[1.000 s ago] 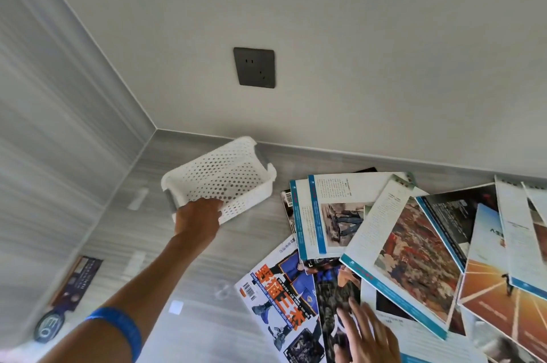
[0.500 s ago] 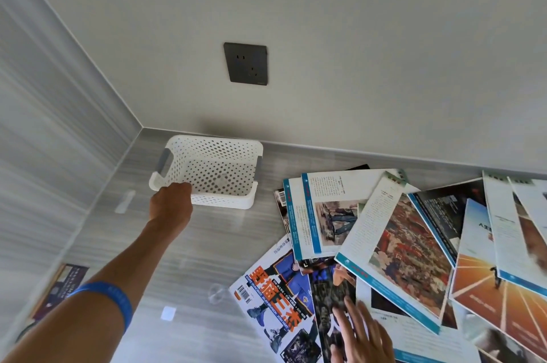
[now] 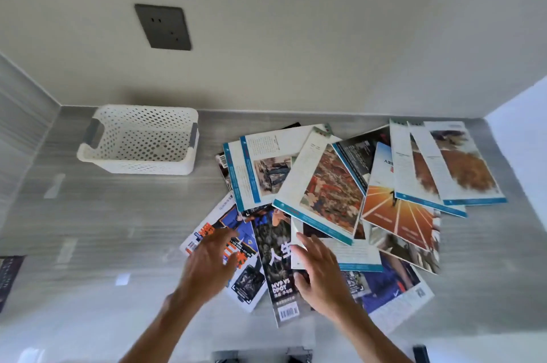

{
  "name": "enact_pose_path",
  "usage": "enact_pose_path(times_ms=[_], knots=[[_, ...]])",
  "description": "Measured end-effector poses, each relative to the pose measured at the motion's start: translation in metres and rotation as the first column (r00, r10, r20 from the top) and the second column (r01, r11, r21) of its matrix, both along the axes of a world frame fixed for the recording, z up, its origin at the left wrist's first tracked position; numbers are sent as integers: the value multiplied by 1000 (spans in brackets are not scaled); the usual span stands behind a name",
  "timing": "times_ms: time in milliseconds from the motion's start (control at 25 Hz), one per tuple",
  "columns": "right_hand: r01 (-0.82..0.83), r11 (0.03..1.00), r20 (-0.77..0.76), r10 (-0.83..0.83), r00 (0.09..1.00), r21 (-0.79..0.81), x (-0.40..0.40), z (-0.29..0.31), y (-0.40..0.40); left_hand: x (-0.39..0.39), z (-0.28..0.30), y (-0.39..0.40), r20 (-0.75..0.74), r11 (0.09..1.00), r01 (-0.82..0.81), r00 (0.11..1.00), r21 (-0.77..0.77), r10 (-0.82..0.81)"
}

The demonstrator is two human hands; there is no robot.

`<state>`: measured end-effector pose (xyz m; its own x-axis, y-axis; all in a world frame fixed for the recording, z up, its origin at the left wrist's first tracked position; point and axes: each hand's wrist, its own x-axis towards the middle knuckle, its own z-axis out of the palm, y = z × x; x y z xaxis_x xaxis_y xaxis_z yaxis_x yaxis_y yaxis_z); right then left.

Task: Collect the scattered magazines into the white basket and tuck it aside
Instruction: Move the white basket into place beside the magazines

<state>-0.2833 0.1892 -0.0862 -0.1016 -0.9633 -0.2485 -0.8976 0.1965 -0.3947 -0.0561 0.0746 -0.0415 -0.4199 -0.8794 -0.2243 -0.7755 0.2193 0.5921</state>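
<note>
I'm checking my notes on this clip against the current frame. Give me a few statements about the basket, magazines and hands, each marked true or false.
1. The basket holds magazines. False: it is empty.
2. The basket stands upright by the wall. True.
3. The left hand grips the basket. False: it is over the magazines, apart from the basket.
4. The magazines overlap in a spread pile. True.
5. The right hand is over the magazines. True.
</note>
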Motion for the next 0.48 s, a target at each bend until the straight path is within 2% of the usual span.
enact_pose_path(times_ms=[80, 200, 240, 280, 320, 360, 400, 440, 480], knots=[[126, 992, 0, -126, 992, 27, -23, 5, 23, -43, -8, 46, -38, 986, 153, 988, 70, -150], [-4, 991, 46, -2, 999, 133, -42, 3, 57, -99, -19, 63, 14, 977, 209, 978, 53, -210], [32, 996, 101, -40, 994, 83, -50, 2, 57, -113, -22, 61, 75, 972, 231, 969, 54, -234], [180, 984, 168, -179, 969, 8, -58, 4, 50, -124, -24, 60, 152, 962, 260, 951, 82, -270], [391, 919, 219, -373, 902, -46, -69, 5, 37, -132, -28, 60, 224, 949, 286, 924, 129, -309], [589, 807, 265, -560, 785, -40, -80, 7, 21, -136, -31, 62, 275, 937, 302, 898, 178, -342], [707, 707, 274, -684, 676, 22, -91, 7, 4, -136, -35, 65, 306, 927, 310, 879, 212, -365], [755, 644, 260, -755, 602, 124, -102, 4, -11, -134, -37, 69, 319, 918, 318, 867, 239, -383], [758, 617, 225, -785, 577, 211, -107, 0, -22, -132, -39, 72, 311, 910, 329, 863, 251, -398]])
